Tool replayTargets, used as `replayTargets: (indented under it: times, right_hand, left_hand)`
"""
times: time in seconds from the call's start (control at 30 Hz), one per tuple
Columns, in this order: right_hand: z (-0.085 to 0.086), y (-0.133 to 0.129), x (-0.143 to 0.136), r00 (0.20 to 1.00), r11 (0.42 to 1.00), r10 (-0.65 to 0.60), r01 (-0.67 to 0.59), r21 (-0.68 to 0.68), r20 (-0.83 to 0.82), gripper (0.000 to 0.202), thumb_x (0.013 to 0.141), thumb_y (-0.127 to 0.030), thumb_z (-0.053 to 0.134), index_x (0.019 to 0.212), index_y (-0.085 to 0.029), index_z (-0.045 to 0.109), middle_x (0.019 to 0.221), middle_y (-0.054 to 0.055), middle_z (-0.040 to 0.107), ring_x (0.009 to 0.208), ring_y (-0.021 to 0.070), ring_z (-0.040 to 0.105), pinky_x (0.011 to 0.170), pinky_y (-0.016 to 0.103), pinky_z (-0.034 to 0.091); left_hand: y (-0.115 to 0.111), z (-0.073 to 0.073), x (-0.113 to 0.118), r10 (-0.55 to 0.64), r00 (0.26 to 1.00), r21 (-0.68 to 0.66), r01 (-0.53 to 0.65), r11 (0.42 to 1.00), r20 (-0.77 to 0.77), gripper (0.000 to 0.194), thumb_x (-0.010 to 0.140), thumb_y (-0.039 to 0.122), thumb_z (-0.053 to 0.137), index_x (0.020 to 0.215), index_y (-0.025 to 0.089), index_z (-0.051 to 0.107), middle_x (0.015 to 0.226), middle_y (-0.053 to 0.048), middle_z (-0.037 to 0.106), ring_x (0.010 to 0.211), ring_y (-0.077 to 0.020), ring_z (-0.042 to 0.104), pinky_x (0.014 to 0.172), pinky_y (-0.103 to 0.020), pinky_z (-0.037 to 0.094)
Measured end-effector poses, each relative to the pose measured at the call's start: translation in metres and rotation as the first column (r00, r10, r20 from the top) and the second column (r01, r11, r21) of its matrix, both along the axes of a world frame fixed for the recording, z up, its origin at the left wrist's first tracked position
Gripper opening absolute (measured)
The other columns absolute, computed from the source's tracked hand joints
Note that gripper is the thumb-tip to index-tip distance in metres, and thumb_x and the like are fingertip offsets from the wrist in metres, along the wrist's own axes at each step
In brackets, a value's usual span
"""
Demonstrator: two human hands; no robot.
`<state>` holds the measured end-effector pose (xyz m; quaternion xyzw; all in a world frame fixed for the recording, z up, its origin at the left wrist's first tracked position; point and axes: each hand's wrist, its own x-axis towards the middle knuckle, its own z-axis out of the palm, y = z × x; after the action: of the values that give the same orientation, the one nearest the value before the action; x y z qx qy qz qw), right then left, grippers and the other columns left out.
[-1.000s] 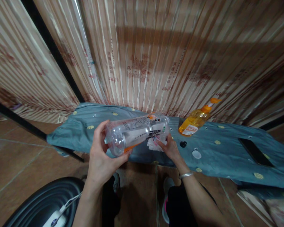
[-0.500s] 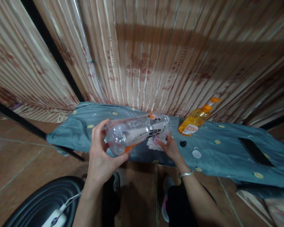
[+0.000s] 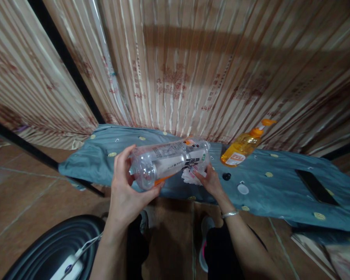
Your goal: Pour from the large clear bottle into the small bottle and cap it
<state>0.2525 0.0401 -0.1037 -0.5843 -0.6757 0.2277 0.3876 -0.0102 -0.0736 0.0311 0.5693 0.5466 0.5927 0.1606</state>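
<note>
A clear plastic bottle (image 3: pixel 169 162) with a silver-white and orange label lies sideways in the air above a teal cloth. My left hand (image 3: pixel 128 186) is wrapped round its base end, thumb below and fingers behind. At the other end my right hand (image 3: pixel 211 181) is closed on the bottle, its thumb at the underside and most fingers hidden behind it. A white frilly thing (image 3: pixel 191 177) with pinkish marks shows just under the bottle beside my right thumb; I cannot tell whether it is held or lies on the cloth.
The teal cloth (image 3: pixel 169 190) covers a long low surface. On it are an orange pump bottle (image 3: pixel 240 149), a small black piece (image 3: pixel 226 176), a white disc (image 3: pixel 243 189) and a black phone (image 3: pixel 316 186). A striped curtain (image 3: pixel 175 77) hangs behind. At lower left, a power strip (image 3: pixel 68 268) rests on a black round stool (image 3: pixel 41 249).
Both hands hold the bottle in nearly the same place as before. The view has shifted very slightly; nothing has been let go or taken up.
</note>
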Motion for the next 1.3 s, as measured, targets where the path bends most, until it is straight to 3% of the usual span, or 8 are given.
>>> replayTargets:
  times: [0.67, 0.97, 1.3]
  right_hand:
    - [-0.0025, -0.0004, 0.0001, 1.000, 1.000, -0.020, 0.020, -0.013, 0.021, 0.042, 0.075, -0.051, 0.063, 0.100, -0.020, 0.052, 0.090, 0.010, 0.072, 0.081, 0.0304, 0.069, 0.070, 0.041, 0.053]
    - [-0.0046, 0.0011, 0.0000, 0.999, 0.999, -0.036, 0.036, -0.027, 0.021, 0.044, 0.074, -0.054, 0.064, 0.100, -0.020, 0.052, 0.092, 0.011, 0.072, 0.084, 0.0311, 0.069, 0.073, 0.043, 0.053]
    - [-0.0045, 0.0015, 0.0001, 1.000, 1.000, -0.010, 0.010, -0.015, -0.009, 0.044, 0.074, -0.053, 0.064, 0.101, -0.021, 0.052, 0.092, 0.010, 0.072, 0.081, 0.0297, 0.068, 0.072, 0.042, 0.053]
  left_hand:
    - [-0.0005, 0.0008, 0.0001, -0.004, 1.000, -0.002, 0.004, 1.000, -0.006, 0.093, 0.055, 0.030, 0.086, 0.137, 0.026, 0.043, 0.137, -0.012, 0.050, 0.121, -0.0324, 0.057, 0.084, -0.041, 0.060]
    - [-0.0002, 0.0022, 0.0004, 0.006, 1.000, -0.008, -0.006, 1.000, 0.004, 0.094, 0.053, 0.032, 0.087, 0.136, 0.023, 0.044, 0.139, -0.016, 0.048, 0.118, -0.0333, 0.057, 0.074, -0.036, 0.060]
    - [0.0003, -0.0014, -0.0012, -0.003, 0.999, 0.015, 0.003, 1.000, -0.033, 0.094, 0.055, 0.033, 0.086, 0.139, 0.026, 0.042, 0.140, -0.014, 0.047, 0.120, -0.0315, 0.056, 0.080, -0.037, 0.059]
